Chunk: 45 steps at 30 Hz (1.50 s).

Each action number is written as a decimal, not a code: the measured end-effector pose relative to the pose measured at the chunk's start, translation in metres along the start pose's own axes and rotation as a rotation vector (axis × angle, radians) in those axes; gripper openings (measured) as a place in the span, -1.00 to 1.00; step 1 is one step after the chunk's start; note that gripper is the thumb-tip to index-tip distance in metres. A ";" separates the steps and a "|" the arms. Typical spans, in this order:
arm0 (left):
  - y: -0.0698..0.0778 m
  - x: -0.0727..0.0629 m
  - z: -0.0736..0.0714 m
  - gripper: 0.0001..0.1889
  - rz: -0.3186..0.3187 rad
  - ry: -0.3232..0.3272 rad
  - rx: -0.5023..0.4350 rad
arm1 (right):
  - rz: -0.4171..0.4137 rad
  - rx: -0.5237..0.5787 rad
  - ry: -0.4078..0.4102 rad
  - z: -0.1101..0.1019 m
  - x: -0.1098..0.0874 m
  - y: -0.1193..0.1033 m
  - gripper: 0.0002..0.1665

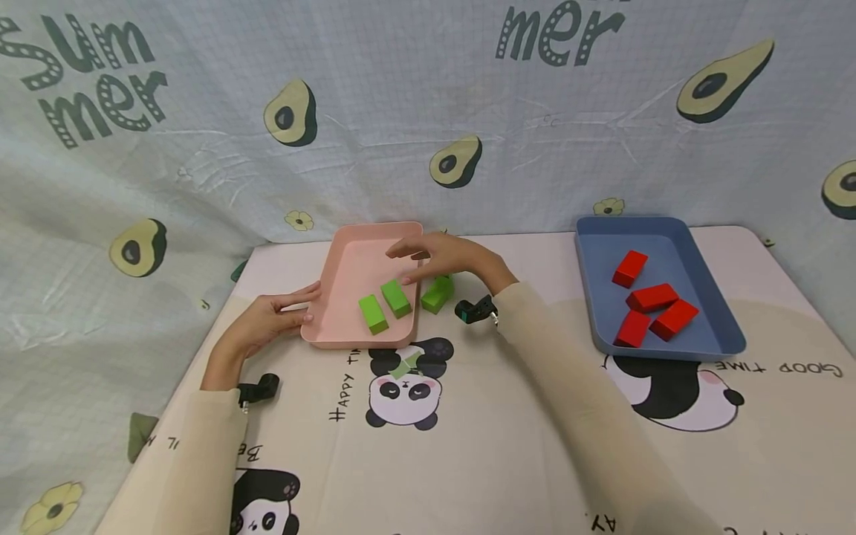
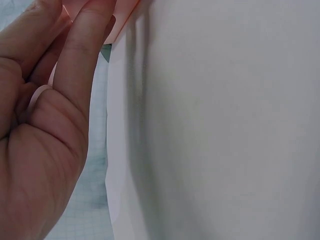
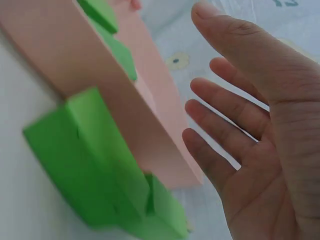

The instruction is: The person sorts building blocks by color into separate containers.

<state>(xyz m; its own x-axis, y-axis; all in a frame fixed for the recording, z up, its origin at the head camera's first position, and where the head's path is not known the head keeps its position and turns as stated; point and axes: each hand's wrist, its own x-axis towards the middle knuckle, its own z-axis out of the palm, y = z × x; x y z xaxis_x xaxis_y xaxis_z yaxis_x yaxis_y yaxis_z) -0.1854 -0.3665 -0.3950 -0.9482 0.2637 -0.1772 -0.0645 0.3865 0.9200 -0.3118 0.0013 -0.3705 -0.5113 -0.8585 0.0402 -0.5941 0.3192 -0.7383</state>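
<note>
A pink tray (image 1: 334,327) sits at the left of the table with two green blocks (image 1: 373,314) lying in it. At its left wall is my left hand (image 1: 267,319), fingers extended and fingertips on the tray's side. My right hand (image 1: 448,256) reaches over the tray's right rim with fingers spread and nothing held; in the right wrist view its palm and loose fingers show beside the tray wall. Just outside that wall, under the right hand, more green blocks (image 3: 95,160) rest on the table, one partly behind another.
A blue tray (image 1: 725,327) at the right holds several red blocks (image 1: 652,297). The patterned cloth (image 1: 374,178) hangs right behind both trays. Panda prints (image 1: 404,397) mark the table cover.
</note>
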 end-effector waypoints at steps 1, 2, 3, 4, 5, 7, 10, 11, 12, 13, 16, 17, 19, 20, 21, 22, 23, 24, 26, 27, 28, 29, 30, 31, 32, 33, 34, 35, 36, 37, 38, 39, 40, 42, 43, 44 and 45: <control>0.000 0.000 0.000 -0.38 0.001 0.000 -0.002 | 0.007 -0.015 0.007 -0.003 -0.003 0.001 -0.22; 0.000 0.000 0.000 -0.38 0.001 0.000 -0.005 | 0.014 -0.023 0.012 -0.005 -0.007 0.002 -0.23; 0.000 0.000 0.000 -0.37 0.000 -0.002 -0.007 | 0.021 -0.035 0.018 -0.008 -0.010 0.004 -0.24; 0.001 0.000 0.000 -0.37 -0.002 -0.003 -0.011 | 0.024 -0.050 0.024 -0.010 -0.013 0.005 -0.26; 0.001 0.000 0.000 -0.37 -0.002 -0.005 -0.015 | 0.030 -0.058 0.030 -0.013 -0.017 0.007 -0.28; 0.000 0.000 0.000 -0.37 -0.004 -0.005 -0.022 | 0.045 -0.087 0.041 -0.018 -0.024 0.010 -0.30; 0.000 0.001 0.000 -0.37 -0.006 -0.002 -0.017 | 0.060 -0.114 0.058 -0.024 -0.034 0.016 -0.31; 0.000 0.001 0.000 -0.37 -0.007 0.000 -0.013 | 0.063 -0.120 0.064 -0.026 -0.036 0.018 -0.31; 0.000 0.001 0.000 -0.37 -0.007 0.002 -0.008 | 0.065 -0.125 0.070 -0.027 -0.039 0.020 -0.31; 0.000 0.001 -0.001 -0.37 -0.008 0.004 -0.003 | 0.070 -0.129 0.076 -0.029 -0.041 0.023 -0.31; 0.000 0.001 -0.001 -0.37 -0.009 0.004 0.007 | 0.079 -0.135 0.094 -0.032 -0.047 0.030 -0.32; 0.000 0.001 -0.001 -0.37 -0.011 0.005 0.008 | 0.088 -0.138 0.102 -0.032 -0.048 0.033 -0.33; 0.000 0.001 -0.002 -0.37 -0.011 0.004 0.005 | 0.111 -0.145 0.117 -0.031 -0.050 0.038 -0.33; 0.000 0.001 -0.002 -0.37 -0.011 0.004 0.005 | 0.120 -0.155 0.122 -0.031 -0.051 0.041 -0.33; -0.001 0.001 -0.002 -0.37 -0.013 0.004 0.003 | 0.129 -0.163 0.125 -0.030 -0.051 0.044 -0.33; -0.001 0.001 -0.002 -0.37 -0.012 0.006 0.003 | 0.139 -0.170 0.126 -0.029 -0.052 0.046 -0.33; -0.001 0.001 -0.001 -0.37 -0.012 0.007 0.004 | 0.149 -0.175 0.126 -0.028 -0.052 0.049 -0.33; -0.001 0.001 -0.001 -0.37 -0.012 0.008 0.003 | 0.154 -0.180 0.122 -0.027 -0.053 0.051 -0.33; -0.001 0.001 -0.001 -0.37 -0.014 0.009 0.003 | 0.158 -0.191 0.116 -0.025 -0.053 0.056 -0.32; 0.000 0.001 -0.001 -0.37 -0.015 0.007 0.001 | 0.157 -0.190 0.113 -0.024 -0.053 0.059 -0.31; 0.000 0.001 -0.001 -0.37 -0.015 0.007 0.001 | 0.156 -0.190 0.113 -0.023 -0.053 0.060 -0.31; 0.000 0.001 0.000 -0.37 -0.016 0.005 0.000 | 0.152 -0.192 0.113 -0.022 -0.053 0.062 -0.30; 0.001 0.001 0.000 -0.37 -0.017 0.004 0.000 | 0.148 -0.192 0.113 -0.022 -0.053 0.063 -0.30; 0.001 0.000 -0.001 -0.37 -0.016 0.004 0.002 | 0.140 -0.198 0.116 -0.021 -0.052 0.064 -0.28; 0.001 0.000 -0.001 -0.38 -0.016 0.005 0.003 | 0.134 -0.202 0.117 -0.020 -0.051 0.064 -0.27; 0.001 0.000 -0.001 -0.38 -0.015 0.005 0.003 | 0.126 -0.209 0.119 -0.019 -0.050 0.064 -0.26; 0.001 -0.001 -0.001 -0.38 -0.014 0.006 0.005 | 0.120 -0.215 0.123 -0.019 -0.049 0.064 -0.25; 0.002 -0.001 -0.002 -0.39 -0.011 0.006 0.008 | 0.113 -0.225 0.127 -0.018 -0.047 0.064 -0.24; 0.002 -0.001 -0.002 -0.39 -0.010 0.007 0.008 | 0.104 -0.235 0.132 -0.017 -0.046 0.064 -0.24; 0.002 -0.001 -0.002 -0.39 -0.010 0.006 0.010 | 0.098 -0.245 0.138 -0.016 -0.044 0.064 -0.23; 0.002 -0.002 -0.002 -0.39 -0.010 0.008 0.017 | 0.091 -0.253 0.142 -0.016 -0.042 0.064 -0.24; 0.002 -0.002 -0.002 -0.39 -0.009 0.007 0.023 | 0.087 -0.261 0.148 -0.015 -0.041 0.064 -0.24; 0.002 -0.001 -0.002 -0.39 -0.008 0.008 0.026 | 0.084 -0.264 0.151 -0.015 -0.040 0.064 -0.24; 0.003 -0.001 -0.001 -0.38 -0.008 0.007 0.032 | 0.073 -0.265 0.156 -0.015 -0.040 0.066 -0.24; 0.004 -0.001 -0.001 -0.38 -0.008 0.007 0.037 | 0.067 -0.257 0.155 -0.015 -0.040 0.067 -0.24; 0.004 -0.001 -0.001 -0.38 -0.010 0.007 0.036 | 0.062 -0.249 0.153 -0.016 -0.040 0.068 -0.24; 0.004 -0.001 -0.001 -0.38 -0.012 0.006 0.032 | 0.059 -0.235 0.151 -0.016 -0.040 0.069 -0.24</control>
<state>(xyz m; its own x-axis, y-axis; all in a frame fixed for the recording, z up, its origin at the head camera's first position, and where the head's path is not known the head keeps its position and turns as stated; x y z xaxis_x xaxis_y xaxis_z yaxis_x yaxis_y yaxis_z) -0.1850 -0.3663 -0.3909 -0.9492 0.2540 -0.1856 -0.0656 0.4173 0.9064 -0.3423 0.0641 -0.4123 -0.6257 -0.7716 0.1144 -0.6790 0.4666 -0.5668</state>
